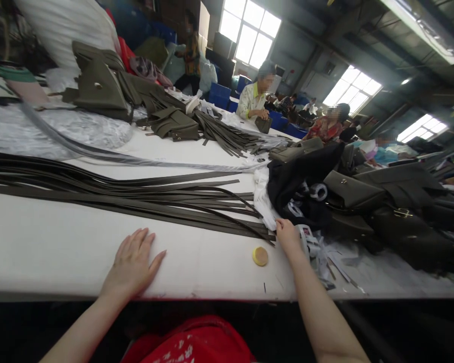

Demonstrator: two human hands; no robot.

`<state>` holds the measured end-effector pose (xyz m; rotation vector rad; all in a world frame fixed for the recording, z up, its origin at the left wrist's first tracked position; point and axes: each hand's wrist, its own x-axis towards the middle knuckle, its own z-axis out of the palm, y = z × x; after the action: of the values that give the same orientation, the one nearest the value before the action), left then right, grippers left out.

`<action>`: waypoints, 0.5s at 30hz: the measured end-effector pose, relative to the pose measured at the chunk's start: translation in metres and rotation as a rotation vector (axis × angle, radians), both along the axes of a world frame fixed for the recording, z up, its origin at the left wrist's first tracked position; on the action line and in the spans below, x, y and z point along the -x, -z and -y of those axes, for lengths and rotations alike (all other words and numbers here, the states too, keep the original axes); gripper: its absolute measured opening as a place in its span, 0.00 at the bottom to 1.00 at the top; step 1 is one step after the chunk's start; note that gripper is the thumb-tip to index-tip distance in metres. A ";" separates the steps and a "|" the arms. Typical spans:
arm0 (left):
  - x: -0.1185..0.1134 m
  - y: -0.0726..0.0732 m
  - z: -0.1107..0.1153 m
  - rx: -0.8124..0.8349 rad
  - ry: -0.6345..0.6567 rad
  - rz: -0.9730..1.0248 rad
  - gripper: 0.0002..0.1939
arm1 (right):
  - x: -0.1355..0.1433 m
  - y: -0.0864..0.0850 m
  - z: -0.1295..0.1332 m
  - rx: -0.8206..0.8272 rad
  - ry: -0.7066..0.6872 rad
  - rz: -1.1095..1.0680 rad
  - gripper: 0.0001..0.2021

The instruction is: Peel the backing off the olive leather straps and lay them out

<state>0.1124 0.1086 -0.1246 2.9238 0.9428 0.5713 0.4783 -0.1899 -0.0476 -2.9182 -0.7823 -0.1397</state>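
Observation:
My left hand (133, 259) lies flat on the white tabletop (196, 264), fingers stretched out and thumb apart, holding nothing. Just beyond it runs a bundle of long dark olive-grey straps (166, 201), their cut ends pointing right. My right hand (287, 237) is closed at the right end of these straps, against the lower edge of a white cloth-like piece (263, 199). What its fingers pinch, if anything, is hidden. A small round yellow-rimmed disc (260, 256) lies left of my right wrist. Black cloth (306, 186) is heaped just beyond that hand.
Dark handbags (404, 227) are piled on the right, with plastic scraps (336, 262) before them. More bags (102, 91) and strap bundles (227, 131) lie across the table. Clear plastic (53, 131) covers the left. A co-worker (255, 98) handles a small dark piece opposite.

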 end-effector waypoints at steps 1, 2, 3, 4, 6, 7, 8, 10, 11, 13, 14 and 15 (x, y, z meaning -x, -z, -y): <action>0.000 0.000 0.000 -0.008 0.003 0.009 0.36 | -0.008 0.003 -0.007 0.015 0.029 0.008 0.18; 0.001 0.000 -0.001 -0.015 0.006 0.016 0.36 | -0.015 0.006 -0.014 0.029 0.051 0.012 0.17; 0.001 0.000 -0.001 -0.021 0.007 0.021 0.35 | -0.019 0.009 -0.018 0.042 0.064 0.011 0.16; 0.002 0.000 -0.001 -0.026 0.008 0.024 0.35 | -0.021 0.012 -0.022 0.052 0.068 0.010 0.15; 0.002 -0.001 -0.002 -0.036 0.009 0.028 0.34 | -0.022 0.015 -0.025 0.052 0.058 0.016 0.13; 0.003 0.000 -0.002 -0.041 0.011 0.029 0.34 | -0.021 0.016 -0.024 0.042 0.047 0.026 0.12; 0.003 0.000 -0.003 -0.045 0.012 0.030 0.34 | -0.019 0.016 -0.023 0.026 0.035 0.040 0.11; 0.003 0.001 -0.003 -0.046 0.014 0.031 0.33 | -0.016 0.013 -0.019 -0.021 0.016 0.073 0.10; 0.003 0.002 -0.003 -0.042 0.014 0.032 0.33 | -0.014 0.011 -0.018 -0.050 0.010 0.084 0.09; 0.002 0.003 -0.004 -0.031 0.015 0.036 0.33 | -0.013 0.006 -0.015 -0.112 0.003 0.086 0.12; 0.002 0.003 -0.004 -0.024 0.015 0.039 0.33 | -0.012 0.004 -0.014 -0.144 0.002 0.078 0.13; 0.002 0.003 -0.004 -0.015 0.016 0.041 0.32 | -0.013 0.002 -0.013 -0.175 0.002 0.065 0.15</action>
<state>0.1103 0.1128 -0.1278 2.9177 0.9146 0.6383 0.4910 -0.1767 -0.0492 -2.7613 -0.7363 -0.2896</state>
